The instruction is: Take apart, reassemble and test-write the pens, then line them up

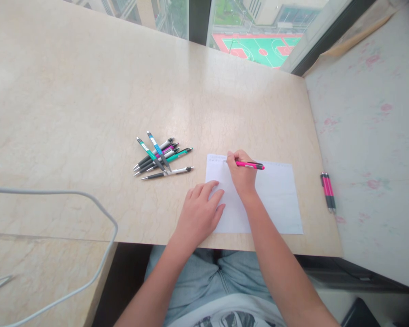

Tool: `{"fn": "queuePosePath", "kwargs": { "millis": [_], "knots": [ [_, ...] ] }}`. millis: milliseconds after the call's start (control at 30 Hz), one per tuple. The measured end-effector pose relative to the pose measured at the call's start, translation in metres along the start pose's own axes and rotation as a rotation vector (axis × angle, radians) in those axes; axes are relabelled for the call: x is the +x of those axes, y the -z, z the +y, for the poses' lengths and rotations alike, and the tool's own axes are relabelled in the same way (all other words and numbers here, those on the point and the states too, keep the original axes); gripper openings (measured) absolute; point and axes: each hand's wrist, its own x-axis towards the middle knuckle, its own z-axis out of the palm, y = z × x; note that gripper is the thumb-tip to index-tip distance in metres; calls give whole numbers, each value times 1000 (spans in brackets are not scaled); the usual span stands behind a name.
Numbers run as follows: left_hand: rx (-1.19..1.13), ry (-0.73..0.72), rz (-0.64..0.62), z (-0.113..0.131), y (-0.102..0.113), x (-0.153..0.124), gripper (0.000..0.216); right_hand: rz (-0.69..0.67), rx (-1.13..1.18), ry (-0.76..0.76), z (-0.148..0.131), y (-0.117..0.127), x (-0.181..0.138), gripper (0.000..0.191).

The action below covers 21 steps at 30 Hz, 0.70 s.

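Bright, diffuse daylight is coming through the dark-framed glass window point(259, 22) at the top and spreading over the beige, marble-patterned stone surface point(88, 104). A pale sheen is glowing on the surface near the glass, where the window's dark upright post point(199, 20) is casting a dim vertical reflection. The white rectangular sheet of paper point(276, 200) is looking washed out, its faint handwriting point(216, 158) blurring beyond reading. The pale, pink-flowered wall panel point(371, 136) is appearing soft, and the upper right corner is darkening.
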Motion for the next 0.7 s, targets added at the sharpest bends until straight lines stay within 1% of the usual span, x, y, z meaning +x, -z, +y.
{"fn": "queuePosePath", "kwargs": {
  "millis": [367,500,633,700],
  "knots": [
    [-1,6,1,0,0,0,26,-5,-11,17,0,1,0,37],
    [3,9,-5,0,0,0,26,31,1,-6,0,1,0,37],
    [-10,11,5,1,0,0,26,10,-17,18,1,1,0,37],
    [-10,12,7,1,0,0,26,35,20,-3,1,2,1,36]
  ]
}}
